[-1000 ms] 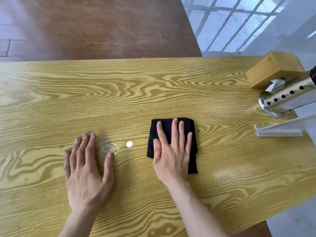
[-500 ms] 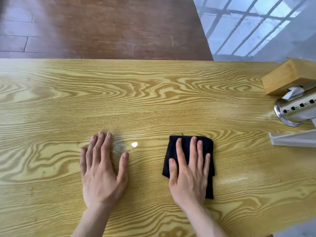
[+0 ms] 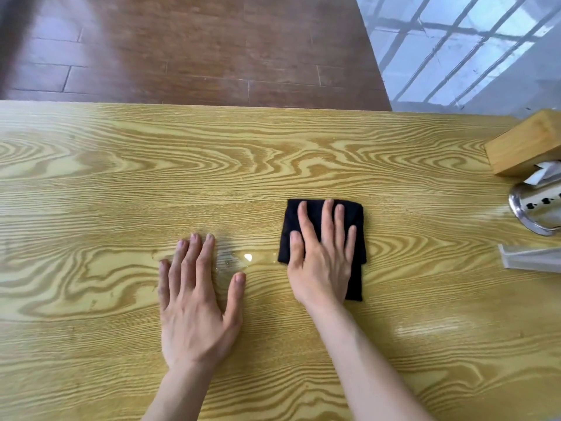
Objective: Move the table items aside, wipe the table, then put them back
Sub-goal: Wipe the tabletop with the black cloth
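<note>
Wiping is the step I judge to be in hand: my right hand (image 3: pixel 321 262) lies flat, fingers spread, pressing the folded black cloth (image 3: pixel 353 235) onto the yellow wood-grain bench (image 3: pixel 121 183). It pins the cloth under the palm and does not grip it. My left hand (image 3: pixel 197 302) rests open and flat on the bare wood just left of the cloth, holding nothing. Between the two hands sits a small clear wet patch (image 3: pixel 233 259) with a bright glint.

The table items stand aside at the right edge: a light wooden block (image 3: pixel 522 144), a perforated steel cylinder (image 3: pixel 537 208) lying against it, and a pale flat stand (image 3: pixel 531 258) nearer me.

Next, I think the cloth should slide left across the wet patch under steady downward pressure, with the left hand lifted clear of its path.
</note>
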Available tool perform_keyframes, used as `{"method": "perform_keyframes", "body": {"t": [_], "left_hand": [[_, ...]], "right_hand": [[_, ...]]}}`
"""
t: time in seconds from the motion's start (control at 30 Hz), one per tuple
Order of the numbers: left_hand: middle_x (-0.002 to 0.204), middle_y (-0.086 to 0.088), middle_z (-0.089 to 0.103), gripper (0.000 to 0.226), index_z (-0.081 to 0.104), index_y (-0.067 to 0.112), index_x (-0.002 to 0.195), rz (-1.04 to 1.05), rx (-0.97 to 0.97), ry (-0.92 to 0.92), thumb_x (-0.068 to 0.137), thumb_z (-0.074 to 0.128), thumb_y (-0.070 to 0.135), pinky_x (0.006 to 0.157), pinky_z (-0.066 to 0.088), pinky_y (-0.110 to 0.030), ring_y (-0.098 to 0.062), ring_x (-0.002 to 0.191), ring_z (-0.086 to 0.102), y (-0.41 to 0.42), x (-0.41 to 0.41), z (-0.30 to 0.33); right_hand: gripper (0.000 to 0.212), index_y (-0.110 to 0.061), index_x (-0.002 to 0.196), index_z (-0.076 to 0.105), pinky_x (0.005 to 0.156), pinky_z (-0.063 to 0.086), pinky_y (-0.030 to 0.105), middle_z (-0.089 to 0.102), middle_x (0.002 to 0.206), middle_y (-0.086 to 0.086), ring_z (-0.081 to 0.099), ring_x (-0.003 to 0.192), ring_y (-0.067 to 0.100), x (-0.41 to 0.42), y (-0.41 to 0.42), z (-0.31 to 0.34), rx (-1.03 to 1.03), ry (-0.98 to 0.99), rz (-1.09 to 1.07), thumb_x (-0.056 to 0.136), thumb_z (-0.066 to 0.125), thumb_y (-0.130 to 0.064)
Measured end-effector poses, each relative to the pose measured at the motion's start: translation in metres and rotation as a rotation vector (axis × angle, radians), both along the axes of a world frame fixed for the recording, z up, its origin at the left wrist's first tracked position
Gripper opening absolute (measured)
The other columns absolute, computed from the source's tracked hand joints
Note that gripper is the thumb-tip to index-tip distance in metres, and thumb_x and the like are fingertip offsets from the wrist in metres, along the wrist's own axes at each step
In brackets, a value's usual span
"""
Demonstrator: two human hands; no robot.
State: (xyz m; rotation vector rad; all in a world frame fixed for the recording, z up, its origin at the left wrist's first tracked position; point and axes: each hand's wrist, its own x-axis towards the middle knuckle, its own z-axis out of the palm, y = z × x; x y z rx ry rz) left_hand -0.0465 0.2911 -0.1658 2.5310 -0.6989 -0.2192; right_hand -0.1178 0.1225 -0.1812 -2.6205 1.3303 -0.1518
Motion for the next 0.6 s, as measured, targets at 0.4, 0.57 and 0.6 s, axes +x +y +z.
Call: {"method": "perform_keyframes", "body": {"t": [0.4,0.57,0.6], "left_hand": [[0.167,0.006,0.022,0.07,0.022,0.025,0.159,0.024,-0.105,0.037,0.095,0.03,0.054,0.126,0.011,-0.044,-0.008,0.156,0.012,0.005,0.003,-0.005],[0.167,0.006,0.023,0.071,0.023,0.027,0.159,0.014,-0.08,0.025,0.095,0.03,0.057,0.127,0.011,-0.043,-0.007,0.156,0.011,0.006,0.002,-0.004],[0.167,0.006,0.024,0.07,0.023,0.027,0.159,0.011,-0.078,0.022,0.095,0.03,0.057,0.127,0.011,-0.043,-0.007,0.156,0.012,0.006,0.002,-0.003]], "right_hand": [[0.061,-0.042,0.159,0.01,0.124,0.009,0.057,-0.01,0.17,0.008,-0.016,0.156,0.024,-0.002,0.089,0.011,0.078,0.081,0.511,0.102,0.03,-0.049],[0.056,-0.045,0.157,0.021,0.123,0.015,0.058,0.001,0.17,0.008,-0.006,0.158,0.024,-0.042,0.088,0.012,0.069,0.057,0.475,0.102,0.034,-0.05],[0.057,-0.045,0.157,0.021,0.123,0.016,0.057,0.002,0.17,0.007,-0.004,0.158,0.023,-0.049,0.081,0.013,0.063,0.05,0.446,0.102,0.034,-0.052]]}}
